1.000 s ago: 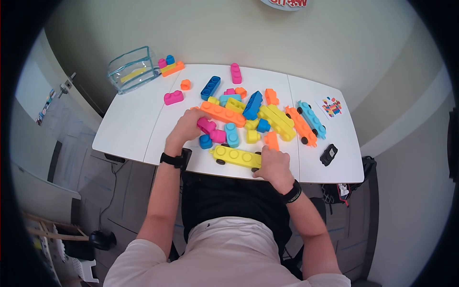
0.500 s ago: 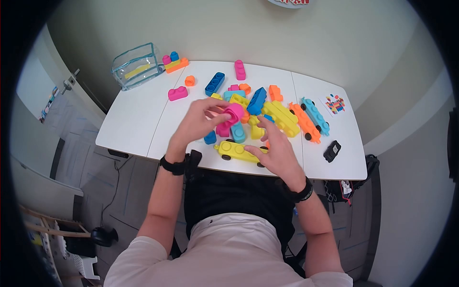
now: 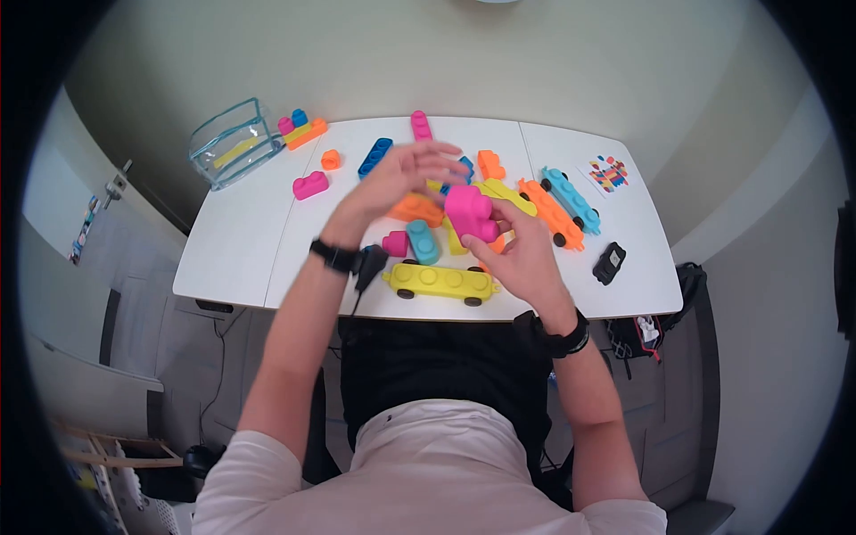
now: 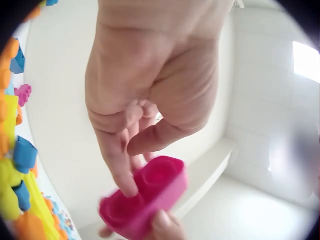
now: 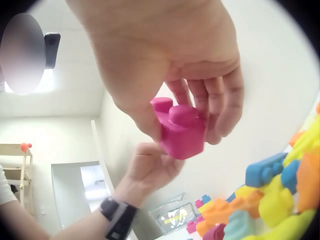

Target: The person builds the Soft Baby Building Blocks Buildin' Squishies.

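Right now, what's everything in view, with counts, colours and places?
Table: 1, white, centre
Wheeled bases: 3, yellow, orange, light blue, front and right
Held block: 1, pink, above table
Loose blocks: many, some hidden, mixed colours, across table
Clear case: 1, teal-edged, back left
Block stack: 1, multicoloured, beside case
Picture card: 1, multicoloured, back right
Small device: 1, black, right
Bag: 1, black, floor right
Door: 1, pale, left
Wristbands: 2, black, wrists
Left hand: 1, bare, above table
Right hand: 1, bare, gripping held block

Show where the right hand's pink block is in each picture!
Head: pink block, just right of middle, in the right hand.
Left wrist: pink block at the bottom, slightly left of middle.
Right wrist: pink block near the middle.
Shared landmark: the left hand, in all three views.
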Demonstrator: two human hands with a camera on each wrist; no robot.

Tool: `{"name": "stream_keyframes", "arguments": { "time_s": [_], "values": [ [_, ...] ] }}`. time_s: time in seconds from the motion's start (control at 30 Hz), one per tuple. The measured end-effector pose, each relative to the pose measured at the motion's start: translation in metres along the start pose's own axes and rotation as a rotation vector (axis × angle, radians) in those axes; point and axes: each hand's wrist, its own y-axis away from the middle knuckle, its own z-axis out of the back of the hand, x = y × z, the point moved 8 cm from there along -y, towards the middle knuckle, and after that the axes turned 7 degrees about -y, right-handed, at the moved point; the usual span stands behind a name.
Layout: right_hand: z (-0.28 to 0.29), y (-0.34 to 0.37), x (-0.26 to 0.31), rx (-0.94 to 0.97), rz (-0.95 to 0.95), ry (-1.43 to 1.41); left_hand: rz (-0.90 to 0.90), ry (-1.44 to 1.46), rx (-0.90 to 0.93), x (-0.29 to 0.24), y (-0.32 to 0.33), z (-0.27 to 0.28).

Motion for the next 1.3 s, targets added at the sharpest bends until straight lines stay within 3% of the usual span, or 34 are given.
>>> {"name": "stream_keyframes", "arguments": {
  "time_s": [0.1, 0.17, 0.2, 0.27, 0.3, 0.37, 0.4, 0.43, 0.5, 0.53, 0.57, 0.63, 0.7, 0.77, 0.83, 0.9, 1.03, 1.1, 1.13, 1.27, 1.3],
  "values": [
    [0.024, -0.004, -0.003, -0.066, -0.035, 0.107, 0.129, -0.387, -0.199, 0.061, -0.086, 0.066],
    [0.035, -0.003, -0.008, -0.085, -0.083, 0.173, 0.068, -0.809, -0.258, 0.096, -0.136, 0.108],
    [0.037, -0.003, -0.014, -0.061, -0.122, 0.311, 0.056, -0.814, -0.253, 0.105, -0.147, 0.112],
    [0.041, -0.002, -0.04, 0.037, -0.266, 0.578, 0.407, -1.084, -0.302, 0.132, -0.165, 0.133],
    [0.046, -0.002, -0.049, 0.025, -0.263, 0.587, 0.391, -1.084, -0.302, 0.141, -0.175, 0.133],
    [0.045, 0.006, -0.079, 0.201, -0.369, 0.732, 0.416, -1.248, -0.472, 0.165, -0.18, 0.141],
    [0.046, 0.006, -0.087, 0.207, -0.403, 0.761, 0.322, -1.357, -0.621, 0.191, -0.191, 0.152],
    [0.047, 0.004, -0.092, 0.201, -0.404, 0.77, 0.314, -1.35, -0.622, 0.181, -0.194, 0.157],
    [0.054, 0.002, -0.091, 0.045, -0.348, 0.611, 0.411, -1.078, -0.288, 0.19, -0.203, 0.151],
    [0.057, -0.001, -0.086, -0.003, -0.3, 0.584, 0.31, -1.211, -0.266, 0.183, -0.21, 0.15],
    [0.058, 0.0, -0.088, 0.0, -0.303, 0.582, 0.315, -1.211, -0.264, 0.19, -0.21, 0.148],
    [0.065, -0.005, -0.072, -0.149, -0.134, 0.505, 0.261, -1.381, -0.205, 0.193, -0.208, 0.149],
    [0.063, -0.007, -0.07, -0.126, -0.142, 0.489, 0.275, -1.395, -0.134, 0.183, -0.196, 0.14],
    [0.066, -0.008, -0.066, -0.114, -0.156, 0.483, 0.271, -1.377, -0.328, 0.167, -0.185, 0.137],
    [0.061, -0.007, -0.064, -0.068, -0.211, 0.507, 0.327, -1.377, -0.3, 0.164, -0.188, 0.138],
    [0.058, -0.007, -0.06, -0.082, -0.173, 0.496, 0.326, -1.499, -0.103, 0.166, -0.191, 0.13],
    [0.053, -0.009, -0.056, -0.04, -0.15, 0.439, 0.328, -1.439, -0.05, 0.138, -0.189, 0.121],
    [0.054, -0.013, -0.049, -0.091, -0.087, 0.387, 0.157, -1.282, -0.139, 0.081, -0.177, 0.093],
    [0.053, -0.012, -0.044, -0.133, -0.037, 0.332, 0.155, -1.297, -0.129, 0.045, -0.162, 0.069],
    [0.055, -0.018, -0.022, -0.238, 0.033, 0.189, -0.24, -0.806, -0.054, -0.06, -0.093, -0.005],
    [0.054, -0.018, -0.019, -0.257, 0.077, 0.107, -0.233, -0.799, -0.046, -0.076, -0.072, -0.015]
  ]
}}
